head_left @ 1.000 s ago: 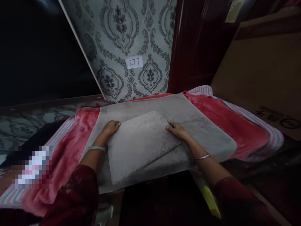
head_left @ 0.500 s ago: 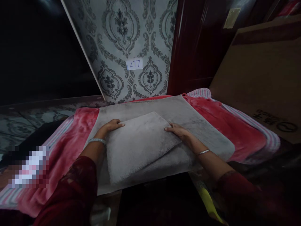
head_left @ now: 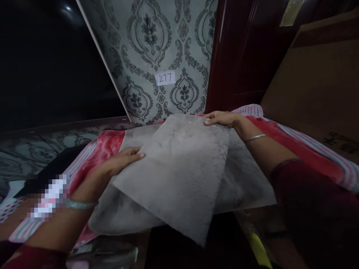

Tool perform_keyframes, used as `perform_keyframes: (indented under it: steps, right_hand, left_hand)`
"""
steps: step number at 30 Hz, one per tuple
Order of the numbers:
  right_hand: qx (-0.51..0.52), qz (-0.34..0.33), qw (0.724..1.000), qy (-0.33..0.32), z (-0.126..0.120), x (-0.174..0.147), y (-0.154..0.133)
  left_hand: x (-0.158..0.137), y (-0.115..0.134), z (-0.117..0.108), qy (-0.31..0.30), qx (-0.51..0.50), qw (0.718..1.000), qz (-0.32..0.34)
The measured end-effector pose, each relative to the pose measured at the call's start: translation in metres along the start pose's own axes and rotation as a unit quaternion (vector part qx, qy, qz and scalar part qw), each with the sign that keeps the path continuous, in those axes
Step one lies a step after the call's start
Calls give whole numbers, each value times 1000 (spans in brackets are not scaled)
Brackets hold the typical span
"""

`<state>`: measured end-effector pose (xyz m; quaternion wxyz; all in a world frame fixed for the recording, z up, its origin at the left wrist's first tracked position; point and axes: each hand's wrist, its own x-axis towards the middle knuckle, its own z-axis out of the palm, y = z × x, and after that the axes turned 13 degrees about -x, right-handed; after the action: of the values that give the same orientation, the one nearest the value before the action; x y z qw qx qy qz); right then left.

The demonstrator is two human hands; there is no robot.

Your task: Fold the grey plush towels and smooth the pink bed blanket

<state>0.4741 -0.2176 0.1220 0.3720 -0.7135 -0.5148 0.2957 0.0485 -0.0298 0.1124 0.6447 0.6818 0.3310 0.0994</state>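
Note:
My left hand (head_left: 123, 160) grips the left edge of a small grey plush cloth (head_left: 179, 164), its thumb on top and the other fingers partly hidden. At the cloth's far right corner, my right hand (head_left: 224, 119) pinches it with the thumb over the surface. The cloth lies slanted, one corner hanging past the near edge of the surface. Beneath it spreads a larger grey cloth (head_left: 244, 183), which covers part of a red plush blanket (head_left: 110, 144) with a striped border.
A dark screen (head_left: 56, 67) stands at the left, and a large cardboard box (head_left: 316, 78) at the right. A paper label reading 277 (head_left: 165, 77) is on the patterned wall behind. Something yellow (head_left: 259, 250) shows below at the right.
The small cloth has turned and shifted, so its near corner now hangs over the front edge. My right hand has moved away from me and up; my left hand has come slightly nearer.

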Motion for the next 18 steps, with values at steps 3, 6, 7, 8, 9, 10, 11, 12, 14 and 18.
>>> perform_keyframes:
  steps: [3,6,7,8,9,10,11,12,14,18]
  right_hand:
    - [-149,3,986,80,22,34,18]
    - [-190,69,962,181,63,47,43]
    - [-180,79,959,202,74,45,53]
    - [-169,82,957,221,83,40,63]
    - [-158,87,952,246,90,33,73]
    - [-141,95,946,275,95,23,84]
    - [-122,104,940,303,99,12,95]
    - [-104,115,932,326,102,-1,105]
    - [-37,127,926,353,113,-30,122]
    - [191,93,928,305,156,-84,127]
  left_hand:
    - [4,-46,22,-48,-92,992,-65]
    - [17,-82,28,-26,-120,988,-95]
    - [20,-89,26,-15,-124,987,-98]
    - [23,-93,23,-7,-128,987,-100]
    - [26,-95,18,-4,-133,986,-102]
    - [28,-96,13,-5,-140,985,-104]
    - [31,-96,9,-5,-148,983,-105]
    - [33,-95,7,-3,-158,982,-104]
    - [41,-92,6,10,-181,979,-95]
    - [62,-88,23,12,-221,974,-44]
